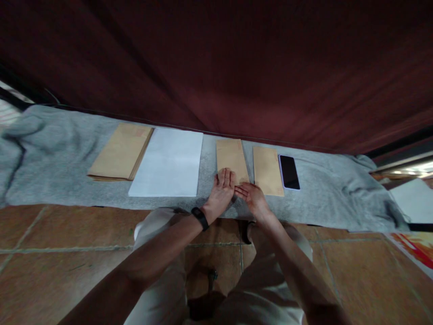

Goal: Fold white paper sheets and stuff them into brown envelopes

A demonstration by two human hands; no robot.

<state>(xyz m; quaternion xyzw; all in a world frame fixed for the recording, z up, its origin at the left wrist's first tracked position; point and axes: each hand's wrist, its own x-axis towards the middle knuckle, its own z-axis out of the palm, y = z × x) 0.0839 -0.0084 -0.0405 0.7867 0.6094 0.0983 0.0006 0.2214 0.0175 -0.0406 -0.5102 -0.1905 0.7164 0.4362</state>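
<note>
Knees in pale trousers (162, 271) sit nearest on the tiled floor (50, 234), both arms reaching to the grey blanket (61, 153). Left hand (222, 189) lies flat, fingers together, pressing the near end of a brown envelope (232, 155); right hand (254, 198) is loosely open, fingertips on the same end, gripping nothing. One more envelope (267, 169) lies just right beside a phone (289, 171), looking already handled, while the envelope stack (122, 151) and white paper sheets (169, 162) to the left look untouched, so I'd judge early going.
</note>
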